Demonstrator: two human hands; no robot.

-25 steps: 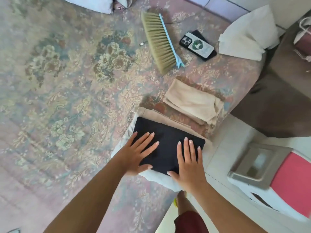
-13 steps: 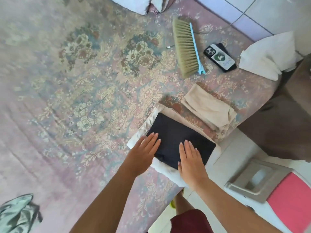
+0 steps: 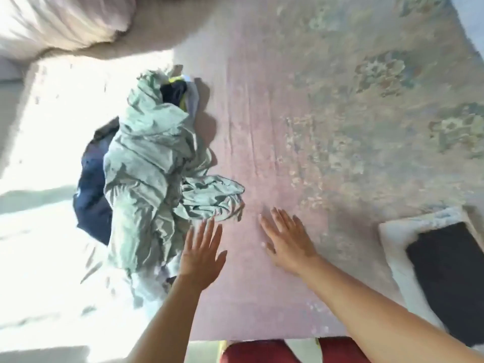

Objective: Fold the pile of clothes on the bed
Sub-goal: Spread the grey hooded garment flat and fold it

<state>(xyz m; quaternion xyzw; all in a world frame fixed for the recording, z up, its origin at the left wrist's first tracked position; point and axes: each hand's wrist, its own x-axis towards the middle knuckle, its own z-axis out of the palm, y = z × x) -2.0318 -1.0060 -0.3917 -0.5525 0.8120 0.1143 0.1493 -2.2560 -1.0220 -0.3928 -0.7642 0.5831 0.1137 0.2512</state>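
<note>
A crumpled pale green garment (image 3: 152, 163) tops the unfolded pile at the left of the bed, with a dark navy piece (image 3: 91, 195) under it and a dark and yellow item (image 3: 175, 93) at its far end. My left hand (image 3: 201, 255) is flat with straight fingers, its fingertips at the green garment's near edge. My right hand (image 3: 285, 239) hovers open over the pink bedsheet (image 3: 262, 127), holding nothing. The folded black garment (image 3: 450, 276) lies on a white folded one (image 3: 395, 252) at the right edge.
A pale pillow (image 3: 60, 22) lies at the top left. Strong sunlight washes out the bed's left side. The bed's near edge runs just before my red-clad legs (image 3: 262, 352). The sheet's floral pattern (image 3: 392, 74) covers the right part.
Both hands have left the folded black garment and swung left to the unfolded pile. The view has turned left, so the brush, phone and beige folded clothes are out of sight.
</note>
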